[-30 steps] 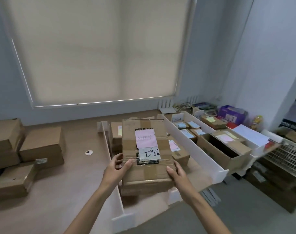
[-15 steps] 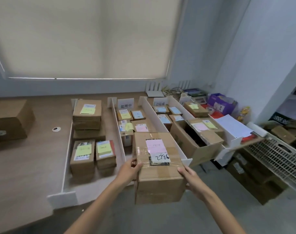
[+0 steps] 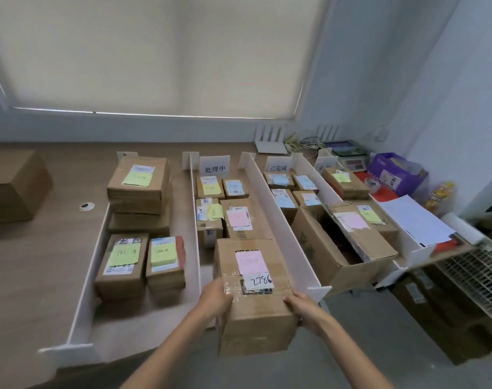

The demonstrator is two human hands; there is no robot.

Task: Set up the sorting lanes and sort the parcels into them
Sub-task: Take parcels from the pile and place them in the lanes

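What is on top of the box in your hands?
On the box: a pink note, a white slip marked 2786, and clear tape. A dark printed label lies mostly covered beneath the slip.

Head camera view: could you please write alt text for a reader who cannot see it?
A left hand and a right hand hold a cardboard parcel marked 2786 at the near end of the middle lane. White dividers split the wooden table into lanes, each holding more labelled parcels.
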